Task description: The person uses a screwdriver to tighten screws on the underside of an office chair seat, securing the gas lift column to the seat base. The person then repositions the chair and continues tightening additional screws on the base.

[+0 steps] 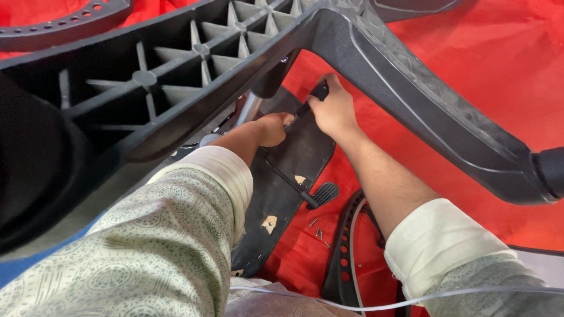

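Note:
A dark grey plastic star-shaped chair base (194, 64) with ribbed undersides fills the upper view, one leg (435, 111) running to the right. Below it lies the black underside of a chair seat (294, 158) with a lever and paddle handle (324, 194). My right hand (333, 111) is closed around the black handle of a screwdriver (317, 94), its shaft slanting down-left. My left hand (273, 128) rests on the seat plate by the tool's tip, fingers curled there beside the shiny metal gas cylinder (249, 108).
A red cloth (499, 64) covers the floor. Several small screws (318, 230) lie on it near the lever. A black perforated curved chair part (341, 258) lies at the bottom centre, another (59, 23) at top left. A thin white cable (364, 304) crosses below.

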